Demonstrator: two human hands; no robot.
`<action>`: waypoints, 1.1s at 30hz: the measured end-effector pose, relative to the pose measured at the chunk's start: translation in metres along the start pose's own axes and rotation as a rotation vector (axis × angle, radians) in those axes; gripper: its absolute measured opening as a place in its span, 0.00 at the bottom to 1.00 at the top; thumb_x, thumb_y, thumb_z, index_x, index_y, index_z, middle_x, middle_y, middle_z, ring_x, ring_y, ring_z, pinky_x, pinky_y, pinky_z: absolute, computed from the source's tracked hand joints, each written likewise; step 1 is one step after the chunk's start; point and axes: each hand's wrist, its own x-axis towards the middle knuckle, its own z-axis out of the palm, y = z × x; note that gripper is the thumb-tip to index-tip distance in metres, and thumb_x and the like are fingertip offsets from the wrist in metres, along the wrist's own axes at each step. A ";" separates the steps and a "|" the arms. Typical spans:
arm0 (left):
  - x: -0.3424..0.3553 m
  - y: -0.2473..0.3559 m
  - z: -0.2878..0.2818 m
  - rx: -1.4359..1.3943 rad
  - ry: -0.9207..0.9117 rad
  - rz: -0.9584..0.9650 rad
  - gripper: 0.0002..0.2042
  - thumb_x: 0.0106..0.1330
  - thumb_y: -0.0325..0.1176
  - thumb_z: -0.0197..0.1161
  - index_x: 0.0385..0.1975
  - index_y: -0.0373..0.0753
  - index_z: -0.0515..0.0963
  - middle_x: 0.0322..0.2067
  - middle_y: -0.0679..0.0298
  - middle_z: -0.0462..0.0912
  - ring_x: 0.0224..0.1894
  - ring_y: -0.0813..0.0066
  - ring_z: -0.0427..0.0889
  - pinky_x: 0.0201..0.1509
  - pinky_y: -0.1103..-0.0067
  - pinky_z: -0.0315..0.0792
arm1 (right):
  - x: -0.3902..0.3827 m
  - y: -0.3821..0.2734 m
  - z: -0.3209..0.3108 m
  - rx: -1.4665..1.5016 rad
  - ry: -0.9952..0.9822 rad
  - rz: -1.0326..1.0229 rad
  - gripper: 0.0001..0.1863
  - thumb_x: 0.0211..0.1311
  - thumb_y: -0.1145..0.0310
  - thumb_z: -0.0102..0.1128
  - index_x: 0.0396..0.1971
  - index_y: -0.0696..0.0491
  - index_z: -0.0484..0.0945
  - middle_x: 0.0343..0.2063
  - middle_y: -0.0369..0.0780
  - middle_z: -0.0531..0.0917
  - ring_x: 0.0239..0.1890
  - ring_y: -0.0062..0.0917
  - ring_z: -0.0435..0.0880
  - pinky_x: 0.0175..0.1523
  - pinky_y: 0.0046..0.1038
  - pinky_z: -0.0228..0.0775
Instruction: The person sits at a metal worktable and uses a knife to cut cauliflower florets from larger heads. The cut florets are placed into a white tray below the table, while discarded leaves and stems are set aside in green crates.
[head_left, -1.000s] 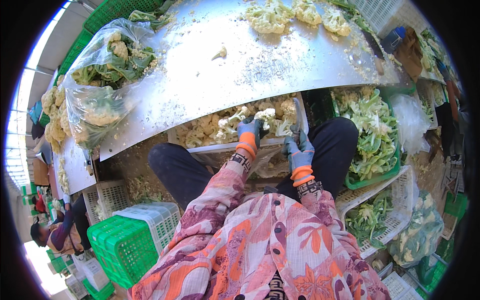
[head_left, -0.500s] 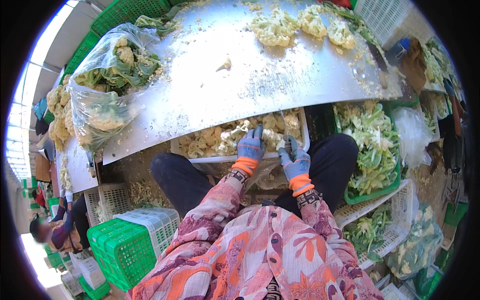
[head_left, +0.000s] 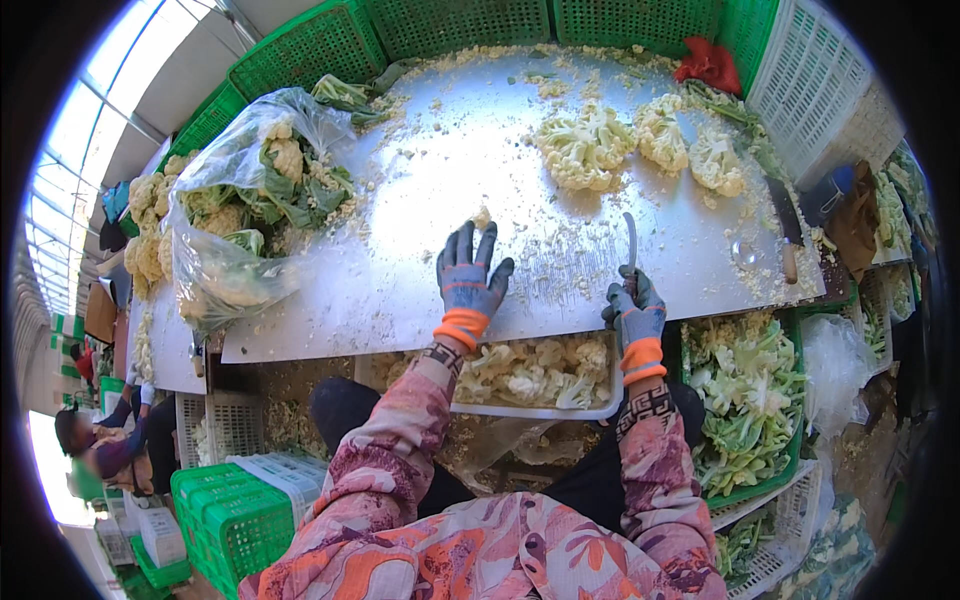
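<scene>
My gloved left hand reaches over the metal tabletop with fingers spread, fingertips at a small cauliflower piece. My gloved right hand grips a slim curved knife, blade upward, near the table's front edge. Beneath that edge sits a white tray of cauliflower florets. Large cut cauliflower pieces lie at the upper right, and a wide knife rests to their right. A plastic bag of leafy cauliflower lies at the left.
Green crates line the back, with a red bag and white crate at back right. A green crate of trimmings stands right, stacked crates lower left. A co-worker sits at the left.
Both my hands have moved up and away from the florets in the tray to the tabletop. My left hand's fingers have spread. The view has tilted toward the back of the table.
</scene>
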 end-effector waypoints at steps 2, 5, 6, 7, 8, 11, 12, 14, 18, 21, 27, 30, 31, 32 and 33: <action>0.023 -0.027 0.033 0.106 -0.133 -0.136 0.30 0.58 0.49 0.61 0.62 0.55 0.63 0.61 0.52 0.61 0.62 0.49 0.60 0.62 0.55 0.55 | 0.001 0.000 0.014 0.098 0.026 0.089 0.17 0.58 0.75 0.58 0.49 0.54 0.72 0.23 0.33 0.76 0.14 0.17 0.73 0.17 0.20 0.64; 0.033 -0.048 0.070 0.133 -0.322 -0.228 0.29 0.58 0.47 0.61 0.62 0.58 0.64 0.61 0.58 0.64 0.63 0.50 0.59 0.67 0.57 0.46 | -0.004 -0.009 0.028 0.175 0.025 0.137 0.17 0.59 0.75 0.58 0.49 0.54 0.72 0.22 0.33 0.76 0.14 0.16 0.72 0.16 0.20 0.63; 0.031 -0.043 0.075 0.081 -0.333 -0.152 0.29 0.58 0.46 0.61 0.61 0.57 0.65 0.60 0.58 0.65 0.63 0.51 0.59 0.67 0.58 0.47 | -0.003 -0.007 0.026 0.218 0.001 0.125 0.17 0.59 0.75 0.58 0.49 0.54 0.72 0.23 0.34 0.76 0.14 0.16 0.72 0.17 0.20 0.63; 0.026 -0.040 0.076 0.033 -0.343 -0.078 0.28 0.57 0.45 0.62 0.60 0.57 0.66 0.59 0.58 0.65 0.63 0.51 0.59 0.67 0.58 0.47 | -0.004 -0.012 0.027 0.207 0.010 0.144 0.17 0.59 0.75 0.58 0.49 0.54 0.71 0.23 0.33 0.75 0.14 0.15 0.71 0.17 0.19 0.63; 0.020 -0.032 0.073 -0.017 -0.354 -0.004 0.27 0.57 0.44 0.62 0.60 0.56 0.67 0.59 0.58 0.66 0.63 0.51 0.59 0.67 0.58 0.47 | -0.006 -0.017 0.028 0.194 0.021 0.163 0.17 0.59 0.75 0.57 0.50 0.54 0.71 0.22 0.32 0.74 0.15 0.14 0.71 0.17 0.18 0.62; -0.019 0.006 0.039 -0.194 -0.367 0.161 0.25 0.57 0.40 0.61 0.57 0.49 0.70 0.58 0.52 0.66 0.65 0.48 0.57 0.69 0.57 0.47 | -0.010 -0.020 0.026 0.241 0.019 0.175 0.18 0.59 0.76 0.57 0.50 0.55 0.71 0.21 0.31 0.71 0.15 0.13 0.69 0.18 0.17 0.62; -0.036 0.012 0.026 -0.210 -0.388 0.194 0.24 0.57 0.41 0.61 0.56 0.48 0.71 0.58 0.52 0.65 0.64 0.46 0.57 0.68 0.55 0.48 | -0.013 -0.022 0.027 0.257 0.017 0.186 0.18 0.59 0.76 0.57 0.50 0.55 0.71 0.21 0.31 0.71 0.15 0.13 0.68 0.19 0.17 0.62; -0.046 0.035 -0.002 -0.270 -0.440 0.233 0.23 0.55 0.42 0.64 0.52 0.47 0.74 0.58 0.52 0.66 0.63 0.44 0.58 0.66 0.52 0.50 | -0.016 -0.024 0.025 0.280 0.021 0.201 0.18 0.59 0.77 0.57 0.50 0.56 0.71 0.21 0.30 0.70 0.15 0.13 0.68 0.20 0.17 0.62; -0.044 0.045 -0.020 -0.444 -0.463 0.344 0.20 0.52 0.41 0.66 0.46 0.47 0.77 0.56 0.53 0.70 0.60 0.48 0.64 0.64 0.53 0.54 | -0.017 -0.022 0.016 0.329 0.054 0.177 0.19 0.58 0.79 0.56 0.51 0.57 0.70 0.22 0.32 0.71 0.16 0.13 0.68 0.20 0.17 0.63; 0.009 0.051 -0.014 -0.449 -0.330 0.339 0.21 0.52 0.39 0.67 0.48 0.47 0.76 0.56 0.55 0.70 0.60 0.49 0.65 0.63 0.55 0.56 | -0.017 -0.023 0.015 0.337 0.043 0.192 0.19 0.58 0.80 0.56 0.51 0.57 0.71 0.23 0.32 0.71 0.16 0.13 0.68 0.20 0.17 0.63; 0.178 0.054 0.094 -0.106 -0.228 0.249 0.36 0.52 0.34 0.63 0.64 0.55 0.60 0.63 0.57 0.61 0.65 0.49 0.57 0.66 0.58 0.53 | -0.015 -0.015 0.022 0.316 0.019 0.189 0.19 0.58 0.80 0.56 0.51 0.56 0.70 0.22 0.31 0.69 0.16 0.13 0.68 0.20 0.17 0.62; 0.218 0.052 0.116 0.024 -0.635 0.198 0.38 0.50 0.35 0.63 0.65 0.58 0.59 0.65 0.58 0.57 0.67 0.51 0.53 0.68 0.59 0.49 | -0.015 -0.016 0.021 0.283 0.016 0.185 0.19 0.59 0.78 0.56 0.52 0.54 0.71 0.22 0.31 0.70 0.17 0.13 0.69 0.20 0.17 0.62; 0.218 0.056 0.116 0.017 -0.575 0.257 0.37 0.47 0.38 0.65 0.62 0.57 0.63 0.61 0.58 0.64 0.64 0.52 0.58 0.67 0.60 0.50 | -0.014 -0.015 0.018 0.281 0.024 0.182 0.19 0.59 0.78 0.56 0.52 0.53 0.71 0.22 0.31 0.71 0.17 0.13 0.69 0.20 0.17 0.61; 0.216 0.056 0.112 0.066 -0.523 0.275 0.35 0.46 0.39 0.66 0.61 0.56 0.65 0.58 0.58 0.66 0.62 0.52 0.61 0.67 0.60 0.51 | -0.013 -0.014 0.016 0.278 0.027 0.180 0.19 0.59 0.78 0.56 0.51 0.53 0.71 0.23 0.31 0.71 0.17 0.13 0.70 0.20 0.17 0.61; 0.210 0.053 0.105 0.117 -0.470 0.289 0.34 0.45 0.40 0.66 0.59 0.55 0.67 0.55 0.58 0.69 0.60 0.53 0.63 0.66 0.61 0.52 | -0.012 -0.012 0.015 0.268 0.023 0.166 0.19 0.59 0.77 0.56 0.51 0.53 0.71 0.23 0.31 0.71 0.17 0.13 0.70 0.20 0.17 0.61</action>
